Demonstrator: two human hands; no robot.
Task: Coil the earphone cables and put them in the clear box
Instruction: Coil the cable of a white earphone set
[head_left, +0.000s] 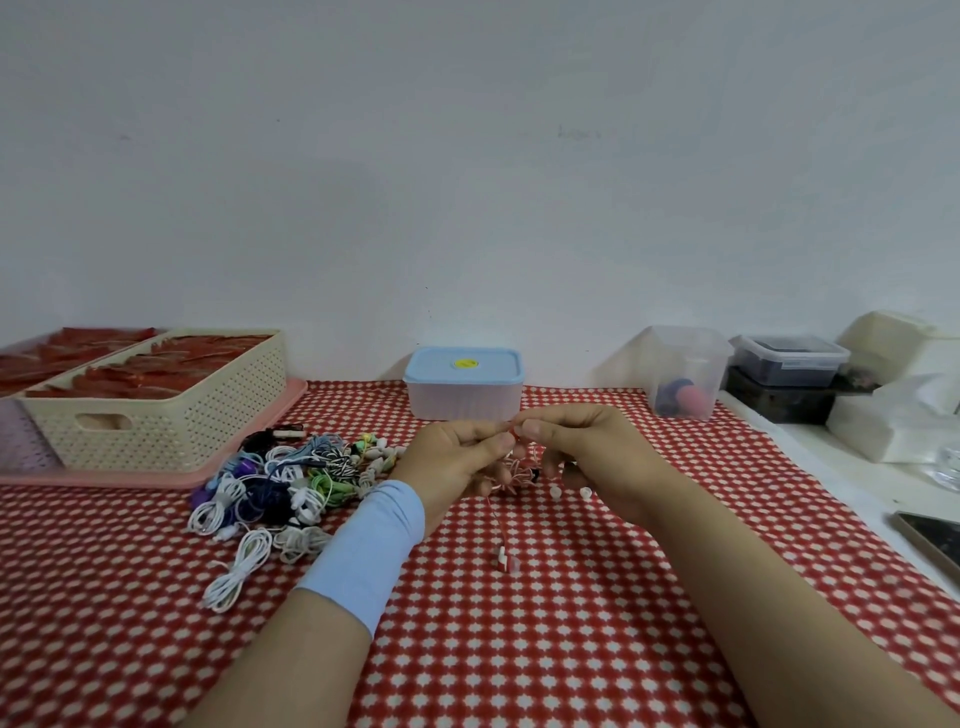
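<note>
Head view. Worktop (519, 649) covered in red cloth with a white dot pattern, set against a pale wall.

Left grip (457, 452) and right grip (587, 457) are raised just above the cloth at centre, thumb tips nearly meeting. Each pinches the red-and-white earphone cable (511, 475) between thumb and forefinger. Loose loops of the cable bunch below and between the two grips. Two white earbuds (556, 491) dangle under the right grip. One strand drops to the cloth and ends in a red-and-white piece (506, 561) lying flat. A pale blue wristband (363, 545) sits on the left forearm.

Clear box (464, 397) stands just behind the grips near the wall, blue lid on. The cable is outside it.

Left of the grips is a heap of earphones (280, 483), white, green, purple and black, many already bundled. Behind the heap a cream perforated basket (156, 415) holds red items and sits on a pink tray (260, 431).

Far right: a clear tub (685, 369), dark lidded containers (789, 358), and a phone (930, 535) at the frame edge.
</note>
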